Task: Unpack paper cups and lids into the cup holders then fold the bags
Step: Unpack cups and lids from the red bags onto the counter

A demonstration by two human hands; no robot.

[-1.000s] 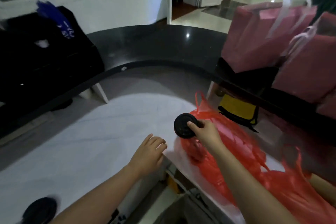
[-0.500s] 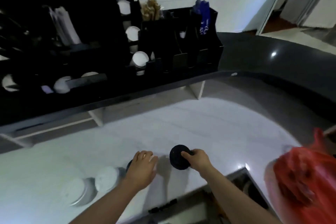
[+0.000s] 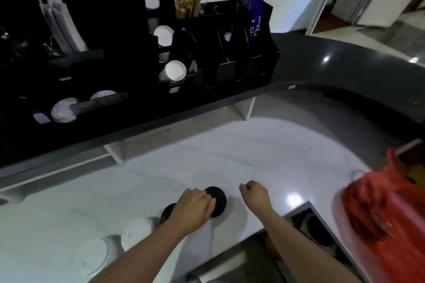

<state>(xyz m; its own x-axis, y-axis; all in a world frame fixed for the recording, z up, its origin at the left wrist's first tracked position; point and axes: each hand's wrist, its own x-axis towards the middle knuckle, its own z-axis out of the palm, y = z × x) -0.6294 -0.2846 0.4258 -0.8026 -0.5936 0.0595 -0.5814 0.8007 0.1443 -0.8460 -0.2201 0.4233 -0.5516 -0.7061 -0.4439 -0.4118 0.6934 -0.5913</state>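
Observation:
A stack of black lids (image 3: 217, 201) stands on the white counter (image 3: 241, 156) near its front edge. My left hand (image 3: 193, 210) rests on the stack's left side with fingers curled over it. A second black lid stack (image 3: 167, 212) peeks out behind my left wrist. My right hand (image 3: 255, 195) hovers just right of the lids, fingers loosely curled and empty. Two white lid stacks (image 3: 135, 235) (image 3: 94, 257) lie at the lower left. A red plastic bag (image 3: 386, 209) sits at the right. The black cup holder rack (image 3: 207, 57) stands on the upper shelf, with white cups showing.
A dark raised shelf (image 3: 322, 76) curves around behind the white counter. Straws and wooden stirrers stand in the rack, with a blue packet at its right end. A recessed opening (image 3: 315, 230) lies in the counter edge between my right arm and the red bag.
My right hand carried the black lids from the red bag leftward, set them on the counter and let go. My left hand has moved onto the stack. The view swung left.

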